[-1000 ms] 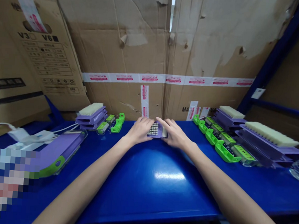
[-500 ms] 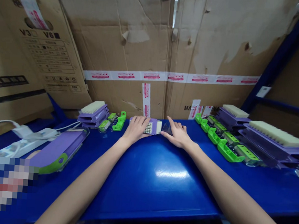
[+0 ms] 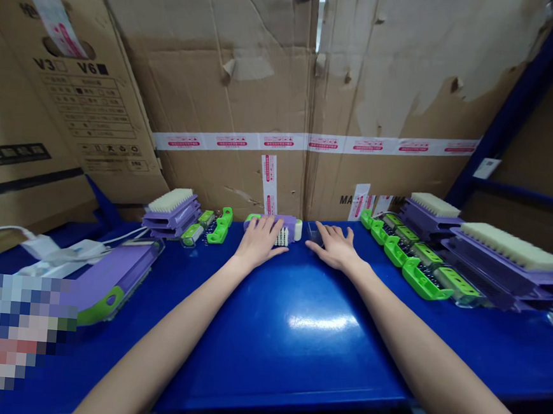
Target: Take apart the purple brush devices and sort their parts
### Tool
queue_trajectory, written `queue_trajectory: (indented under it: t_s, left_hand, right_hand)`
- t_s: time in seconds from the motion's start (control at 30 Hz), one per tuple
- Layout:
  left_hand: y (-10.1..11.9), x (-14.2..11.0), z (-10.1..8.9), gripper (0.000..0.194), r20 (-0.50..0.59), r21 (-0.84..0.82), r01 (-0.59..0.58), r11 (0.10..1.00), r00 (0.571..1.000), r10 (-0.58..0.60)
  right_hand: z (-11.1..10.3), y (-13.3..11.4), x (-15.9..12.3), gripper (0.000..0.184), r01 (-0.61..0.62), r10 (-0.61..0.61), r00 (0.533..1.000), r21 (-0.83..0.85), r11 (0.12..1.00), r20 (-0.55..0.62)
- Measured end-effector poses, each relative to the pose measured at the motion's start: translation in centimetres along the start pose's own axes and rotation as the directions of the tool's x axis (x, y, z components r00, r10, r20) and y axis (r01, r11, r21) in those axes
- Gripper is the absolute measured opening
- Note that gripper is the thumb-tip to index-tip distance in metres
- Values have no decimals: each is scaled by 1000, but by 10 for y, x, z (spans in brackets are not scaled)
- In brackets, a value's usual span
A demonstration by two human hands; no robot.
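My left hand (image 3: 258, 240) lies with fingers stretched over a purple plastic piece (image 3: 293, 226) at the back middle of the blue table. That piece has a grid of small pale studs, a cream block at its right end and green at its ends; the hand covers much of its left half. To the right, my right hand (image 3: 338, 245) rests with fingers spread on or beside a dark, see-through plastic part (image 3: 315, 234), partly hidden under the fingers. A short gap separates the two pieces.
Purple parts topped by cream studded blocks (image 3: 513, 245) stand at right beside several green holders (image 3: 421, 279) and clear-and-green boxes. A similar purple stack (image 3: 171, 208) stands at left, near a purple-and-green tool (image 3: 113, 271) and a white power strip (image 3: 57, 257). Cardboard (image 3: 247, 90) walls the back.
The purple piece has shifted slightly back and turned a little, showing its green end. My left hand has flattened over it. My right hand has moved slightly right, away from it.
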State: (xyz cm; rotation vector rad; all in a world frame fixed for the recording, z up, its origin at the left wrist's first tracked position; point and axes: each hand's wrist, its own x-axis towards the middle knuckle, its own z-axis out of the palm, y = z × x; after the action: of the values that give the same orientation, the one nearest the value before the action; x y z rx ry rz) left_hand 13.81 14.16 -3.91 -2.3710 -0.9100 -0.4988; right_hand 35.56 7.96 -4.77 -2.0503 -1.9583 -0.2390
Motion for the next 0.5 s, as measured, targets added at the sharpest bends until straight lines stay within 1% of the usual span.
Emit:
queue_trajectory:
  t_s: [0.07,0.13,0.2,0.27,0.33,0.4,0.5]
  left_hand:
    - [0,2,1,71,-4,-18,29,999,1000,-29]
    - [0,6,0,69,-6,-35,58,998,998,-58]
    - [-1,11,-3,60,-5,-48,85,995,996,-85]
    - [-3,17,-7,50,-8,-70,116,991,993,-117]
    - [-4,21,-8,47,-19,-105,138,985,990,-140]
    - [-6,24,-7,47,-24,-135,145,980,989,-149]
    - [-6,24,-4,46,1,-154,139,978,990,-141]
  right_hand:
    - [-4,2,0,61,-44,43,996,-18,999,-82]
    - [-9,4,0,54,-124,116,981,-47,991,-156]
    - [-13,8,-1,47,-216,199,964,-83,973,-176]
    - [-15,12,-3,39,-290,276,952,-107,951,-128]
    - [-16,15,-4,34,-331,328,944,-109,937,-42]
    - [-16,16,-6,30,-348,352,935,-95,933,35]
    - [-17,14,-7,31,-351,356,931,-73,934,83]
